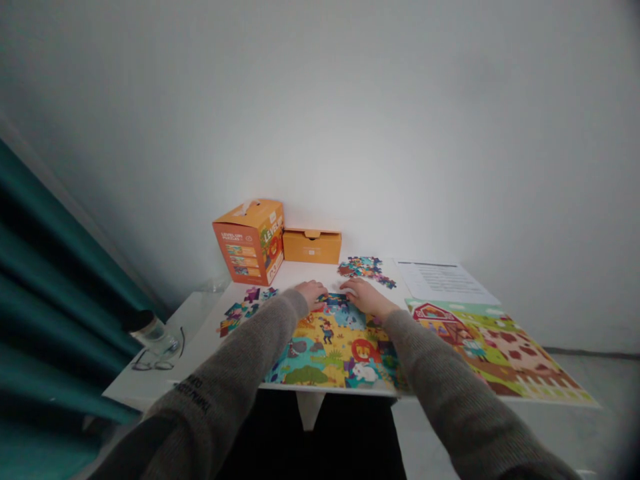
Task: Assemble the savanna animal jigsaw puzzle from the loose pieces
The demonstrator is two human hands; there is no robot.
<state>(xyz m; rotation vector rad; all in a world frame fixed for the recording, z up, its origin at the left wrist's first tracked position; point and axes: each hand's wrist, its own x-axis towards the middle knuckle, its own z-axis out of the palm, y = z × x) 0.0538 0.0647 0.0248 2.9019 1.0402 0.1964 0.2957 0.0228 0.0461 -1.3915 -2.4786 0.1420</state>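
Observation:
A jungle animal jigsaw puzzle, largely joined, lies on the white table in front of me. At its far edge, my left hand has its fingers bent down and closed on a dark blue puzzle piece. Opposite it, my right hand rests at the same edge, fingers curled against the blue pieces from the right. Exactly how the fingertips grip is too small to make out. My sleeves cover parts of the puzzle's left and right sides.
Loose puzzle pieces lie at left, with a joined cluster behind my right hand. An orange puzzle box and a smaller orange box stand at the back. A printed sheet, farm picture, glasses and jar flank them.

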